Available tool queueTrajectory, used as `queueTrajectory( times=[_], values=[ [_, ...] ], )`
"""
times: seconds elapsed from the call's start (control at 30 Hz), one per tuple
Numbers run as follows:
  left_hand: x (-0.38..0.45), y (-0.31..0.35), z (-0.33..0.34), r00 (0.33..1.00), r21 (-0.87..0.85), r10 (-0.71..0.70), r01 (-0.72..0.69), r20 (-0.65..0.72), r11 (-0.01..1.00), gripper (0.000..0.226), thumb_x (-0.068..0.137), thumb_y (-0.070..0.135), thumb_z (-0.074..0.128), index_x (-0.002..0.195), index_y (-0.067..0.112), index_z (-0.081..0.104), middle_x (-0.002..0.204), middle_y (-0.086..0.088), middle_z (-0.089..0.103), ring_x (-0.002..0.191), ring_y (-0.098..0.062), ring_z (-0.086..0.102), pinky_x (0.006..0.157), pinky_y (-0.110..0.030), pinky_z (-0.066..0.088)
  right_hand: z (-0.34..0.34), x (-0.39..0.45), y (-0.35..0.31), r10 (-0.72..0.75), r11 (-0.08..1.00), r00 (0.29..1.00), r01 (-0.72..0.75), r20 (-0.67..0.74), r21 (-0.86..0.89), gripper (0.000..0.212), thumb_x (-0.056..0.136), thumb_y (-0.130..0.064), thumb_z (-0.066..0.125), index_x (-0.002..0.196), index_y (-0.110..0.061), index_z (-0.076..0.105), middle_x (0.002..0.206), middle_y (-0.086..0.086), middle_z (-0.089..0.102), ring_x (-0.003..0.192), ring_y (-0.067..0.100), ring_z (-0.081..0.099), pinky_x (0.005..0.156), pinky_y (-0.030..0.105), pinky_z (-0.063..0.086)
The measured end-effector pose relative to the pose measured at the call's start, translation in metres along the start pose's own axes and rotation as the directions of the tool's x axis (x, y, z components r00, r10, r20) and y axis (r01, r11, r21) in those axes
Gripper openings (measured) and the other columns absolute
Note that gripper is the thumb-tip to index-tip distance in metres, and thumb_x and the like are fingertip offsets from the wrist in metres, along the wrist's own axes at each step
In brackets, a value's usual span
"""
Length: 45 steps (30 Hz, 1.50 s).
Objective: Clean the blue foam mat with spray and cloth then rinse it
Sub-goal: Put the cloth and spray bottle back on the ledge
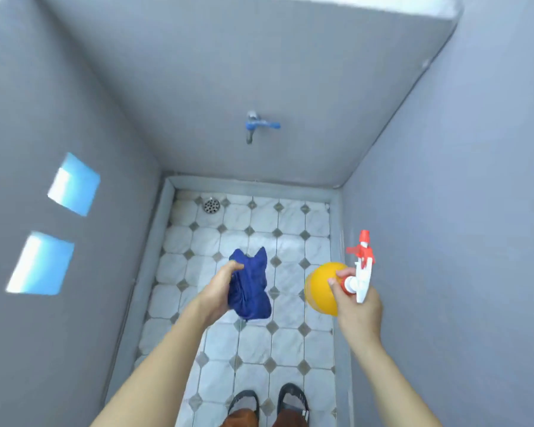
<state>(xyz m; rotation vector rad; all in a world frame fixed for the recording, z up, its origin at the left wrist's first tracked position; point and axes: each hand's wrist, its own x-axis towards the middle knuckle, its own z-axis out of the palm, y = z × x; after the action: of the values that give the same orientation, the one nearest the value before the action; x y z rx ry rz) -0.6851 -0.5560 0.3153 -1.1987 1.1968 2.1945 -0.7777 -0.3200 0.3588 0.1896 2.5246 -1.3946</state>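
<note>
My left hand [221, 288] grips the cloth [251, 288], my right hand [356, 300] the spray bottle [324, 288]; I should find the unseen mat before spraying.

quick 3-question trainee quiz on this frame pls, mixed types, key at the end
1. True or false: the left hand grips the blue cloth.
2. The right hand holds: A) a sponge B) the orange spray bottle C) nothing
3. What fixture is on the back wall above the tiled floor?

Key: 1 true; 2 B; 3 the tap with a blue handle.
</note>
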Motion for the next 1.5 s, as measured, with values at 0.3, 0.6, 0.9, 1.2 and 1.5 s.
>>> queueTrajectory(
  times=[0.3,0.6,0.9,1.2,1.5],
  values=[
    [-0.169,0.251,0.012,0.8,0.758,0.573,-0.259,-0.179,0.599,0.028,0.08,0.025,0.07,0.066,0.008,0.052,0.063,-0.002,0.053,0.064,-0.017,0.047,0.061,-0.033,0.038,-0.037,0.017,-0.294,-0.28,0.959,0.96,0.28,-0.009,0.047,0.014,0.081,-0.024,0.076,0.09,-0.019,0.067,0.082,0.002,0.067,0.079,0.025,0.06,0.066,0.028,0.038],
    [-0.177,0.445,0.017,0.727,0.863,0.678,-0.274,-0.103,0.424,0.021,0.095,0.025,0.052,0.098,0.005,0.059,0.094,-0.009,0.063,0.09,-0.027,0.058,0.074,-0.033,0.04,-0.02,0.094,-0.456,-0.446,0.895,0.895,0.446,-0.01,0.009,0.019,0.085,-0.03,0.071,0.078,-0.015,0.061,0.069,-0.001,0.062,0.072,0.027,0.057,0.06,0.035,0.041],
    [-0.129,0.553,0.033,0.761,0.599,0.647,-0.496,-0.049,0.628,0.02,0.098,0.019,0.044,0.113,0.008,0.053,0.111,-0.011,0.064,0.102,-0.022,0.059,0.084,-0.031,0.046,0.015,0.198,-0.552,-0.469,0.883,0.881,0.469,-0.063,-0.018,0.026,0.084,-0.032,0.072,0.075,-0.01,0.06,0.063,0.001,0.06,0.064,0.022,0.054,0.053,0.031,0.036],
    [-0.068,0.606,0.017,0.83,0.391,0.558,-0.512,-0.006,0.765,0.027,0.093,0.03,0.055,0.103,0.01,0.069,0.102,-0.009,0.073,0.098,-0.023,0.069,0.085,-0.034,0.055,0.082,0.271,-0.576,-0.32,0.947,0.943,0.321,-0.088,0.003,0.024,0.086,-0.029,0.069,0.08,-0.008,0.057,0.069,0.003,0.06,0.069,0.024,0.056,0.053,0.028,0.037],
    [-0.029,0.641,0.028,0.868,0.187,0.495,-0.492,0.034,0.85,0.043,0.073,0.013,0.069,0.112,0.0,0.056,0.109,-0.018,0.065,0.108,-0.035,0.063,0.093,-0.046,0.05,0.1,0.289,-0.576,-0.241,0.966,0.97,0.244,-0.044,0.089,0.007,0.091,-0.02,0.059,0.091,-0.018,0.052,0.078,-0.004,0.057,0.073,0.009,0.053,0.059,0.024,0.039]
  ],
)
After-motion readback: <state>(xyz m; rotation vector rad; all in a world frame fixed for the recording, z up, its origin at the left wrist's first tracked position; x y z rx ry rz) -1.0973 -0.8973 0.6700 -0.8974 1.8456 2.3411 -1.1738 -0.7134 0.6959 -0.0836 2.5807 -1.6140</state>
